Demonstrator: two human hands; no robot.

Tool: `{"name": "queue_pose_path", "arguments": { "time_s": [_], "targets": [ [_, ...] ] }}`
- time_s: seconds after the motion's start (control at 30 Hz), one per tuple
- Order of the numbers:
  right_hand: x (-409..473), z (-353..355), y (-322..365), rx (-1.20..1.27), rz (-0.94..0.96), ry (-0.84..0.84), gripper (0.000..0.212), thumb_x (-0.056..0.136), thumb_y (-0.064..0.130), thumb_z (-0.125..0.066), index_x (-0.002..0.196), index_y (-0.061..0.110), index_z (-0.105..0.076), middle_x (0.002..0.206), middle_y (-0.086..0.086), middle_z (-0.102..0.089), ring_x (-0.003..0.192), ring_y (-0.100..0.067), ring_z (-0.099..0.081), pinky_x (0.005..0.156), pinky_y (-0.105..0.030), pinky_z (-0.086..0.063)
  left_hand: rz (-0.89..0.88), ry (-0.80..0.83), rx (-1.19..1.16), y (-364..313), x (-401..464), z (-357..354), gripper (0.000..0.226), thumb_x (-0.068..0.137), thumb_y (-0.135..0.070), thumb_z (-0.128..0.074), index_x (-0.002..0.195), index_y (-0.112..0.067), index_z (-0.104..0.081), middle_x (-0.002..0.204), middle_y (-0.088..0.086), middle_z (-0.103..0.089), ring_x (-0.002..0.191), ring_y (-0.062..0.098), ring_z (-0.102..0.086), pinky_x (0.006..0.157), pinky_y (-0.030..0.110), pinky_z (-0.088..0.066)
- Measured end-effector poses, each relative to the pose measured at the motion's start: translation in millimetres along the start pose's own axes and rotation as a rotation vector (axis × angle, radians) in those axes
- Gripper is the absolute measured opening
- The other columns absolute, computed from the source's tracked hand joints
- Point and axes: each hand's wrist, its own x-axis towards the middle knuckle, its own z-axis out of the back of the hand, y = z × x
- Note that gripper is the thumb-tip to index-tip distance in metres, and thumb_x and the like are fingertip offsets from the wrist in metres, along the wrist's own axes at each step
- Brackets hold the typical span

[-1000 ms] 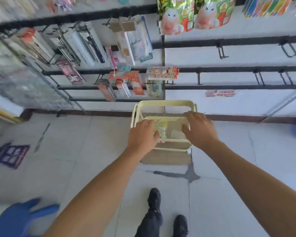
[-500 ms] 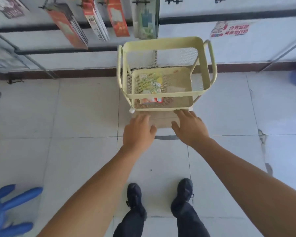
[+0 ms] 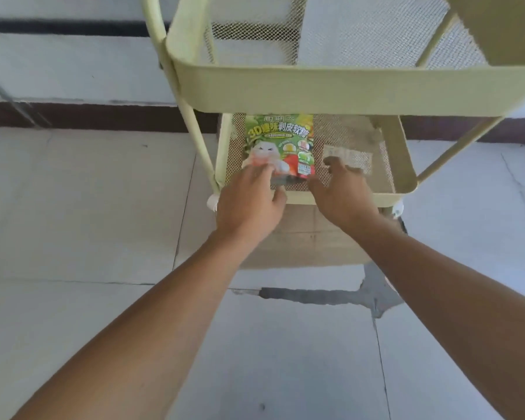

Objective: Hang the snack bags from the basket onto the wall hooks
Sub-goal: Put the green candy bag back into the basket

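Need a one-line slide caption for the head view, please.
Both hands reach into the yellow mesh basket; left hand touches the green snack bag.

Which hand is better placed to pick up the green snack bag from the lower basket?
The left hand, probably. Its fingers already lie on the near edge of the green snack bag in the lower basket. The right hand reaches in beside the bag, over bare mesh, holding nothing.

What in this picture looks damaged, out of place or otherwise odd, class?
The floor is damaged: a dark grey patch runs along the tile joint just in front of the yellow basket rack. The snack bag lies flat on the lower mesh shelf, nothing spilled.
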Motion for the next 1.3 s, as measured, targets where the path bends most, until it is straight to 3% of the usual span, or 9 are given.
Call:
{"name": "queue_pose_path", "arguments": {
  "time_s": [0.43, 0.53, 0.67, 0.77, 0.87, 0.97, 1.1, 1.2, 1.3],
  "targets": [
    [101, -57, 16, 0.069, -0.145, 0.013, 0.079, 0.090, 0.063, -0.056, 0.140, 0.005, -0.035, 0.130, -0.015, -0.056, 0.121, -0.035, -0.053, 0.087, -0.037, -0.042, -0.022, -0.186, 0.021, 37, 32, -56, 0.036, 0.098, -0.037, -0.050, 0.128, -0.019, -0.057, 0.122, 0.003, -0.061, 0.113, 0.027, -0.055, 0.086, 0.043, -0.051],
    [108, -56, 19, 0.101, -0.203, -0.001, 0.078, 0.084, 0.054, -0.070, 0.134, 0.003, -0.038, 0.122, -0.011, -0.058, 0.112, -0.031, -0.058, 0.078, -0.033, -0.043, -0.057, -0.219, 0.038, 35, 29, -54, 0.034, 0.097, -0.037, -0.051, 0.125, -0.018, -0.058, 0.118, 0.003, -0.062, 0.109, 0.027, -0.056, 0.083, 0.041, -0.049],
    [108, -55, 13, 0.364, -0.265, 0.000, 0.048, 0.078, 0.040, -0.082, 0.101, 0.009, -0.054, 0.083, 0.001, -0.058, 0.066, -0.011, -0.056, 0.052, -0.026, -0.043, -0.044, -0.253, 0.048, 37, 30, -49, 0.037, 0.098, -0.036, -0.051, 0.131, -0.018, -0.057, 0.122, 0.003, -0.063, 0.111, 0.027, -0.056, 0.084, 0.040, -0.046],
    [101, -48, 8, 0.782, -0.341, 0.087, 0.032, 0.080, 0.015, -0.083, 0.099, 0.004, -0.059, 0.086, -0.010, -0.070, 0.062, -0.019, -0.070, 0.052, -0.033, -0.060, -0.059, -0.239, 0.029, 35, 32, -50, 0.039, 0.098, -0.037, -0.051, 0.132, -0.019, -0.056, 0.124, 0.003, -0.062, 0.114, 0.027, -0.055, 0.088, 0.040, -0.046],
    [98, -37, 4, 0.905, -0.323, 0.117, 0.024, 0.087, 0.002, -0.071, 0.106, 0.005, -0.057, 0.089, -0.016, -0.071, 0.054, -0.027, -0.070, 0.047, -0.041, -0.059, -0.081, -0.248, 0.011, 31, 31, -51, 0.037, 0.096, -0.035, -0.053, 0.128, -0.017, -0.058, 0.121, 0.004, -0.062, 0.113, 0.028, -0.055, 0.089, 0.040, -0.045],
    [95, -29, -5, 0.963, -0.278, 0.050, 0.019, 0.090, 0.002, -0.066, 0.107, 0.008, -0.058, 0.099, -0.016, -0.071, 0.063, -0.026, -0.072, 0.061, -0.048, -0.062, -0.079, -0.255, 0.007, 33, 29, -48, 0.038, 0.098, -0.036, -0.052, 0.131, -0.017, -0.057, 0.125, 0.003, -0.062, 0.117, 0.027, -0.054, 0.093, 0.039, -0.044],
    [79, -15, -15, 1.161, -0.234, -0.022, 0.011, 0.094, 0.001, -0.062, 0.103, 0.007, -0.059, 0.094, -0.012, -0.073, 0.071, -0.023, -0.074, 0.058, -0.035, -0.060, -0.014, -0.267, -0.068, 30, 29, -40, 0.044, 0.102, -0.040, -0.047, 0.139, -0.017, -0.050, 0.140, 0.001, -0.054, 0.129, 0.023, -0.045, 0.096, 0.037, -0.041],
    [58, -1, -20, 1.268, -0.174, 0.009, 0.009, 0.095, 0.000, -0.059, 0.102, 0.005, -0.059, 0.088, -0.011, -0.074, 0.071, -0.023, -0.074, 0.057, -0.032, -0.059, 0.027, -0.264, -0.288, 25, 32, -32, 0.047, 0.102, -0.043, -0.046, 0.141, -0.017, -0.050, 0.144, 0.000, -0.052, 0.134, 0.018, -0.043, 0.102, 0.034, -0.038],
    [37, 6, -25, 1.310, -0.123, 0.109, 0.023, 0.094, -0.001, -0.057, 0.117, 0.002, -0.058, 0.104, -0.018, -0.073, 0.083, -0.027, -0.073, 0.068, -0.036, -0.061, 0.082, -0.257, -0.596, 22, 39, -21, 0.043, 0.101, -0.045, -0.050, 0.134, -0.018, -0.058, 0.135, -0.003, -0.060, 0.128, 0.014, -0.053, 0.103, 0.030, -0.040]
  ]
}}
